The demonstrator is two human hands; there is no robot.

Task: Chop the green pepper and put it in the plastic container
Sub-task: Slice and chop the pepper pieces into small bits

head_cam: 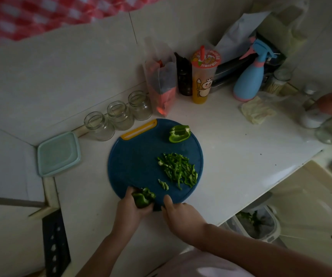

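2 pepper pieces uncut; chopping step under way

Left hand point(130, 206) is closed around a green pepper piece point(143, 197) at the near edge of the round blue cutting board point(135, 162). Right hand point(181, 213) sits just beside it at the same edge, fingers curled; whether it grips a knife handle cannot be told, as the spot between the hands is dark. A pile of cut strips point(178, 170) lies on the board's right half, with a few strays point(163, 184) nearer the hands. A second uncut pepper piece point(179, 133) rests near the board's far edge. The plastic container point(58, 153) stands lidded at the counter's left corner, well apart from the board.

Judgement: chopping is partly done. Next move calls for steadying the held piece flat and slicing it; the container needs opening before transfer.
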